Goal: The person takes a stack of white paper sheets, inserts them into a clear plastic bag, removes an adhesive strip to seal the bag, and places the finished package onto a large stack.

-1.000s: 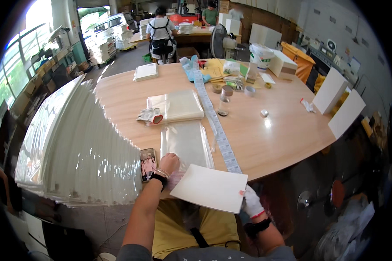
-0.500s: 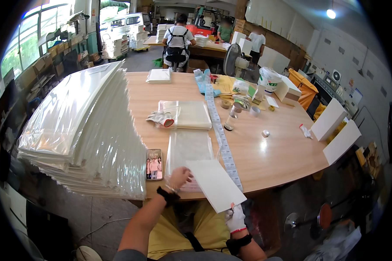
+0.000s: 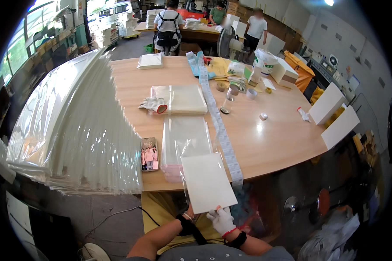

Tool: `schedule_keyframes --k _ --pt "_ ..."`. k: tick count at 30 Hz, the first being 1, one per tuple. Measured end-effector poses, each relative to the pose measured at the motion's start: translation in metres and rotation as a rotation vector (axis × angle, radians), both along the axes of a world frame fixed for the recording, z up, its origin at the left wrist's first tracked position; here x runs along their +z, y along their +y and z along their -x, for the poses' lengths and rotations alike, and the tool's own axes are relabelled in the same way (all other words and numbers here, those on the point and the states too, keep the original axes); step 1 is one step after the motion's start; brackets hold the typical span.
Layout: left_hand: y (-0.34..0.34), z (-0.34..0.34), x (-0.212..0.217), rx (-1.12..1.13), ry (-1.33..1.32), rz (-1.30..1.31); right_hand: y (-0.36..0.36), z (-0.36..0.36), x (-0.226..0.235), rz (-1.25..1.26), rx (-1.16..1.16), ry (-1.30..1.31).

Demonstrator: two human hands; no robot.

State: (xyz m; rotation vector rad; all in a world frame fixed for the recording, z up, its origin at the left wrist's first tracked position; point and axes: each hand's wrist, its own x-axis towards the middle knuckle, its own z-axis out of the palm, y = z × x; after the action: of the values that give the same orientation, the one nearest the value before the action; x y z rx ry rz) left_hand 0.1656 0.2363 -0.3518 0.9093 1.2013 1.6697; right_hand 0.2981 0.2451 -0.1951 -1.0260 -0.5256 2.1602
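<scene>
One white card (image 3: 208, 182) sits at the near edge of the wooden surface (image 3: 274, 130), partly inside a clear plastic sleeve (image 3: 185, 150) and overhanging toward the person. The right hand (image 3: 222, 219), in a white glove, has its grip pinched on the card's near edge. The left hand (image 3: 188, 215) is mostly hidden under the card's near left corner, and whether its grip is clenched or released cannot be told.

Under the card lies one flat pile of clear sleeves (image 3: 185, 135); a second, thicker pile (image 3: 183, 98) lies farther off, with one spare glove (image 3: 152, 104) resting at its left edge. One phone (image 3: 149, 153) lies just left of the near pile. One long strip of labels (image 3: 217, 122) runs from far to near along the right of both piles. A large fanned stack of bagged white sheets (image 3: 70, 130) fills the left. Two white boards (image 3: 335, 115) stand at the right edge. Three people (image 3: 167, 21) are at a far table.
</scene>
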Motion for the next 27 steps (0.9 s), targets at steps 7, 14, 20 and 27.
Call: schedule_keyframes --k 7,14,20,27 --pt "0.001 0.004 -0.007 0.003 -0.505 0.334 0.066 0.048 -0.078 -0.115 -0.008 0.322" --pt "-0.046 0.049 0.047 0.168 -0.246 0.524 0.072 0.015 -0.019 -0.077 0.512 -0.179" --pt "-0.056 0.06 0.069 0.002 -0.31 0.543 0.049 0.067 -0.009 -1.466 0.563 -0.661" --pt "-0.064 0.061 0.007 0.134 -0.692 0.475 0.068 0.083 -0.013 -1.688 0.774 -0.262"
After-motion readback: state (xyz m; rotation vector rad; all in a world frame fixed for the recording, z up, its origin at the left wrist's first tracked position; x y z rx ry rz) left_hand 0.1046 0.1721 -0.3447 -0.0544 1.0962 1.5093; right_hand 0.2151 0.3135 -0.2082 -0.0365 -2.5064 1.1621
